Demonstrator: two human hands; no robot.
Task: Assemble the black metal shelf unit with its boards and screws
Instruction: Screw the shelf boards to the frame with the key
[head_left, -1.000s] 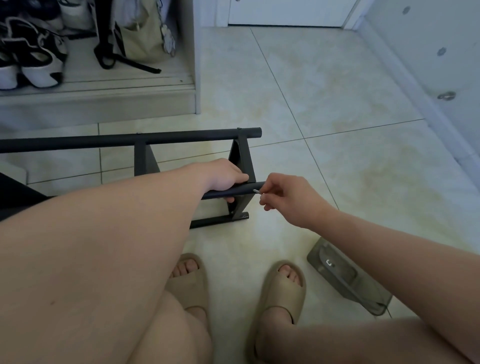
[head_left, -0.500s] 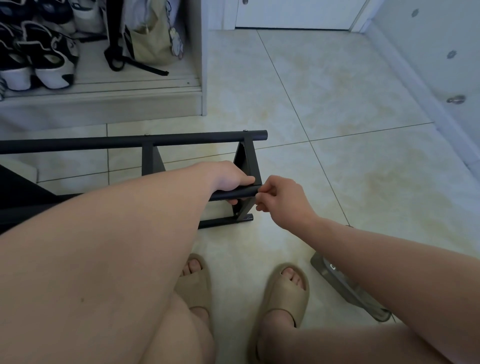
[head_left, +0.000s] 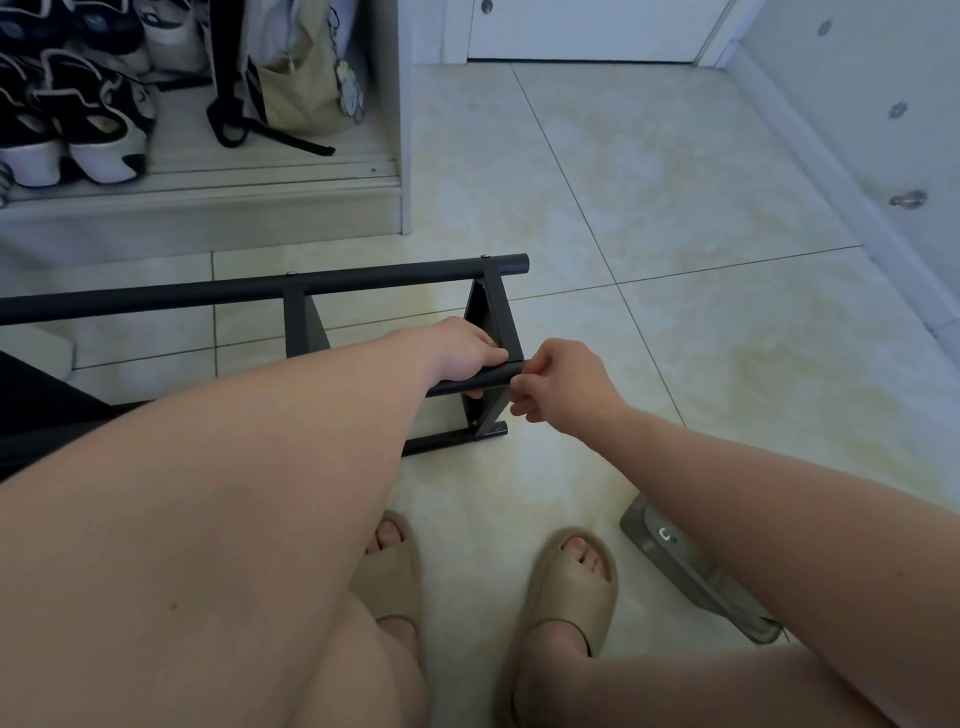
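Your view runs dim and flat with a cool blue-grey cast: soft, diffuse light, no hard shadows, only a faint sheen on the floor tiles (head_left: 701, 322). Wide-angle distortion bows the wall base (head_left: 831, 197) at right. Your near forearm (head_left: 182, 519) at lower left looms large and soft.

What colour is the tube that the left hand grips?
Matte black. The head view, the only one, shows the tube in the left hand.

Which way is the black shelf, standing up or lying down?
Lying down: the shelf has its long tubes running level over the floor; the left hand grips one.
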